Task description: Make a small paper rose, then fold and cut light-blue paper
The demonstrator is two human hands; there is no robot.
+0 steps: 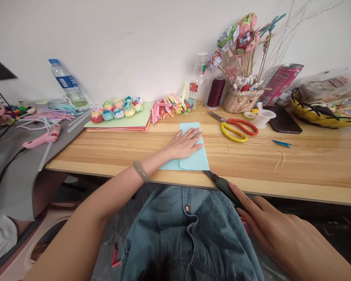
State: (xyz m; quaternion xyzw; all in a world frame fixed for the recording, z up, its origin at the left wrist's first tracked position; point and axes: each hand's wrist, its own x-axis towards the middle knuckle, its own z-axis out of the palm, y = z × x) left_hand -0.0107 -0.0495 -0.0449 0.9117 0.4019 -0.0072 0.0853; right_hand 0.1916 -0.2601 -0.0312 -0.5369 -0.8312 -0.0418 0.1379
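A light blue sheet of paper [193,162], folded over on itself, lies near the front edge of the table. Pressed flat on it with the fingers spread is my left hand [185,144]; a bangle circles that wrist. My right hand [260,218] is wrapped around the dark green handle of a utility knife [226,189]. The knife's dark blade points up and left, its tip at the paper's lower right corner. Part of the handle is hidden under my right fingers.
Scissors [236,128] with red and yellow handles lie right of the paper, near thread and a phone [285,119]. Behind stand a thread spool [215,93], a glass bottle [199,80] and a basket [242,100] of paper flowers. Leftward are coloured sheets [119,123] and a pink glue gun [45,137].
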